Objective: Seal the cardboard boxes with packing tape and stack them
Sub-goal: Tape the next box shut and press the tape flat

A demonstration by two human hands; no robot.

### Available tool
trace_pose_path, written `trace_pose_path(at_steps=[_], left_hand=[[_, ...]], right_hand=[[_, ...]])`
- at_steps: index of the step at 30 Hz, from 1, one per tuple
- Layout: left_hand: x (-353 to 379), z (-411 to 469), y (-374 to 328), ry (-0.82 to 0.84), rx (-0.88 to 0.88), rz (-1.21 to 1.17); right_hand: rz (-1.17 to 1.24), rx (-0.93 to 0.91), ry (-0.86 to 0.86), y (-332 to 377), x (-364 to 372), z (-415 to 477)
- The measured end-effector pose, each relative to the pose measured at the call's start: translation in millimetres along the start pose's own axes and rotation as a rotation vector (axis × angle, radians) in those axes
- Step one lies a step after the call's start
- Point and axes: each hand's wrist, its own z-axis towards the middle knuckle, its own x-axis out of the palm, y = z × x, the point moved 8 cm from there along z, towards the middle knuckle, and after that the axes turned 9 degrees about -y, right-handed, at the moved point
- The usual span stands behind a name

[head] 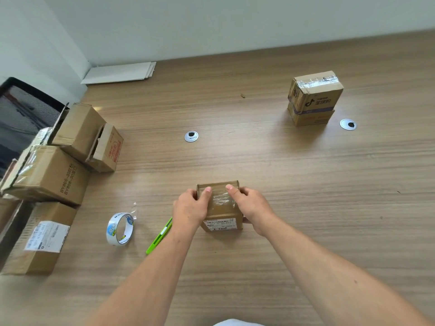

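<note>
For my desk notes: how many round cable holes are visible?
2: one cable hole mid-table, beyond the held box; another right, beside the stacked boxes. Left boxes may hide more.

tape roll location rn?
Head view, lower left of centre: the tape roll stands on edge on the table, just left of the green cutter and the left hand gripping the small box.

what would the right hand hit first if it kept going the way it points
The small box: the right hand grips its right side, thumb on the taped top. Beyond it, probably only bare table.
</note>
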Motion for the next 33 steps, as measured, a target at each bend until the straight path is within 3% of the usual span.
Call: trace_pose_path(at_steps=[4, 13, 23, 29, 33], left_hand=[[0, -2, 2, -0.016, 0.023, -0.047], [-4, -4, 4, 0.015, 0.022, -0.118], [1, -7, 2, 0.242, -0.008, -0.183], [0, -9, 6, 0.194, -0.02, -0.235], [0, -7, 12, 0.134, -0.034, -0.263]], right_hand=[[-0.015, -0.023, -0.034, -2, 0, 8], [0.151, 0.036, 0.153, 3, 2, -1], [0.171, -0.017, 0.299, -1, 5, -7], [0.237, 0.005, 0.362, 0, 6, -12], [0.339, 0.056, 0.297, -13, -1, -10]])
